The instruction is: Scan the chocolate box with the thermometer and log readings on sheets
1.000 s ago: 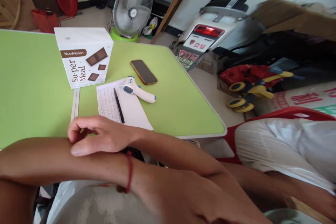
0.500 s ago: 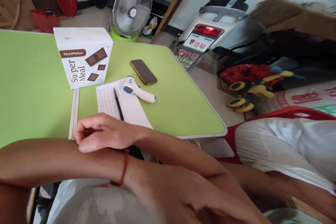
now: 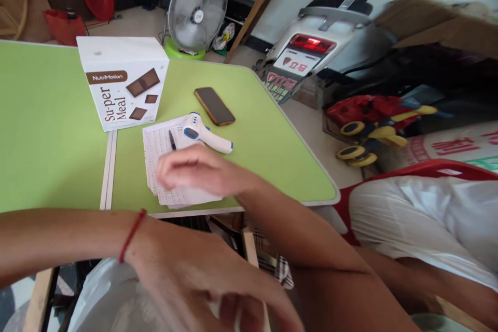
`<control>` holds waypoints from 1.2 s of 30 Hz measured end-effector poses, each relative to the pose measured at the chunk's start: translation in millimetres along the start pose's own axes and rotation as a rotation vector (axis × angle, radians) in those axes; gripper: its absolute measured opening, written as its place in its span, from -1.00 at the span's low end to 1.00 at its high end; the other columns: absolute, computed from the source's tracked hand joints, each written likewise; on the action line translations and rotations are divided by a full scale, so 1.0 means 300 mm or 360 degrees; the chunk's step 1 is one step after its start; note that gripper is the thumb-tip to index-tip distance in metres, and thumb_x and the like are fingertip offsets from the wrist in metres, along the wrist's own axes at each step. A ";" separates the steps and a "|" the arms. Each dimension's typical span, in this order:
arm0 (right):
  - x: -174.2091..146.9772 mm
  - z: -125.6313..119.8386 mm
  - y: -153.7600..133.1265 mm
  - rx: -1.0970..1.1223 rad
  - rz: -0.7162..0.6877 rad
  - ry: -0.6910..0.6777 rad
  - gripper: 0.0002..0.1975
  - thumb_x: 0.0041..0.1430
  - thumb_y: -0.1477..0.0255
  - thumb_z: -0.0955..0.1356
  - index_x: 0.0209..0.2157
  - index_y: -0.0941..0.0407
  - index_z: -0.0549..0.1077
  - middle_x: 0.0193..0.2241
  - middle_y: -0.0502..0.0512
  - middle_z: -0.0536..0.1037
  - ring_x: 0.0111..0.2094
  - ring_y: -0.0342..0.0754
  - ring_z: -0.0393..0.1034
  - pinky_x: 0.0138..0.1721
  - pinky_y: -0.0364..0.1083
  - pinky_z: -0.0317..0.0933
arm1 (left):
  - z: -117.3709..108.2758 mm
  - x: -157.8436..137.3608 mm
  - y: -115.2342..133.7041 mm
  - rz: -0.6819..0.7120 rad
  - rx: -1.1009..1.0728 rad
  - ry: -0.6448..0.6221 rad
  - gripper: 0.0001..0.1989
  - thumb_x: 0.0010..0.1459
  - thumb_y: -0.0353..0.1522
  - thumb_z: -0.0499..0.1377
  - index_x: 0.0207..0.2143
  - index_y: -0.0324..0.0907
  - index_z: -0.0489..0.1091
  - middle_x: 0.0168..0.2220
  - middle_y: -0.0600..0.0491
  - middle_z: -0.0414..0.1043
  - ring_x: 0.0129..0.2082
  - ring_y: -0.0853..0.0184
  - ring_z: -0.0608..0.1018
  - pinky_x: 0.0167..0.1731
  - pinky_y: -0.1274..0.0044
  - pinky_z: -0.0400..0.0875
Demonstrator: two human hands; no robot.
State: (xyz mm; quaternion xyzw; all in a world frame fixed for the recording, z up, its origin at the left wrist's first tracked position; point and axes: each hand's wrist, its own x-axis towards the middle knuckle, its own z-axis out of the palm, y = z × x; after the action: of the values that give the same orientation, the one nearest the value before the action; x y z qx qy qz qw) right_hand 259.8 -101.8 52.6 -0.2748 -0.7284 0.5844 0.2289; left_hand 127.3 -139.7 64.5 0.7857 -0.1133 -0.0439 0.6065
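My left hand (image 3: 206,275), with a red string bracelet (image 3: 132,235) at its wrist, reaches in from the left below the table edge. Its fingers hang loosely bent and apart, and I see nothing in them. My right hand (image 3: 200,171) hovers over written sheets of paper (image 3: 155,163), its fingers curled and smeared by motion. What they hold, if anything, is hidden. A dark pen (image 3: 171,140) lies on the sheets, its lower part covered by this hand. Just beyond is a white and blue infrared thermometer (image 3: 206,135). A phone (image 3: 215,106) lies flat farther back.
A white "Su-per Meal" box (image 3: 124,85) stands on the green table (image 3: 264,135). Behind it are a fan (image 3: 197,15) and a scooter (image 3: 307,52). At right, a person in white clothes (image 3: 420,218) sits on a red chair. A pale plastic bag (image 3: 112,295) is below me.
My right hand has lifted off my left forearm and moved right and forward over the sheets. My left hand has drawn back leftward, so the crossed arms have come apart.
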 end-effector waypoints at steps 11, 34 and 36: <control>0.051 -0.125 0.193 -0.1578 0.0694 0.0480 -0.78 0.21 0.32 0.30 -0.18 0.16 0.39 -0.42 0.10 0.50 -0.42 -0.05 0.30 -0.36 -0.08 0.04 | -0.242 -0.340 -0.203 -0.0463 0.1917 0.1200 -0.79 0.35 -0.37 0.01 -0.15 -0.25 0.42 -0.25 -0.06 0.50 -0.31 0.29 0.54 -0.29 0.47 0.47; 0.012 -0.106 0.330 -0.0036 -0.0112 0.1161 -0.75 0.20 0.19 0.33 -0.26 0.08 0.49 -0.53 -0.05 0.46 -0.52 -0.17 0.32 -0.43 -0.10 0.27 | -0.229 -0.439 -0.317 -0.0449 0.1739 0.0752 -0.59 0.41 -0.30 -0.04 0.23 -0.28 0.22 0.26 -0.19 0.21 0.30 0.03 0.19 0.25 0.15 0.19; 0.016 -0.106 0.331 -0.0093 -0.0041 0.1142 -0.85 0.10 0.33 0.38 -0.32 0.10 0.49 -0.50 -0.03 0.50 -0.51 -0.19 0.34 -0.45 -0.13 0.26 | -0.229 -0.440 -0.320 -0.0465 0.1743 0.0734 -0.58 0.42 -0.28 -0.04 0.23 -0.29 0.23 0.26 -0.18 0.22 0.30 0.03 0.19 0.26 0.15 0.18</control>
State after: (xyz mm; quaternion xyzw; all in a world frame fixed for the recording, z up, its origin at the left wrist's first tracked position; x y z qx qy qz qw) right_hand 290.1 -59.0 -37.7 -0.4597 -0.6214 0.4267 0.4695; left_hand 25.3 -21.3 -19.0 0.9800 0.1236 0.1093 0.1111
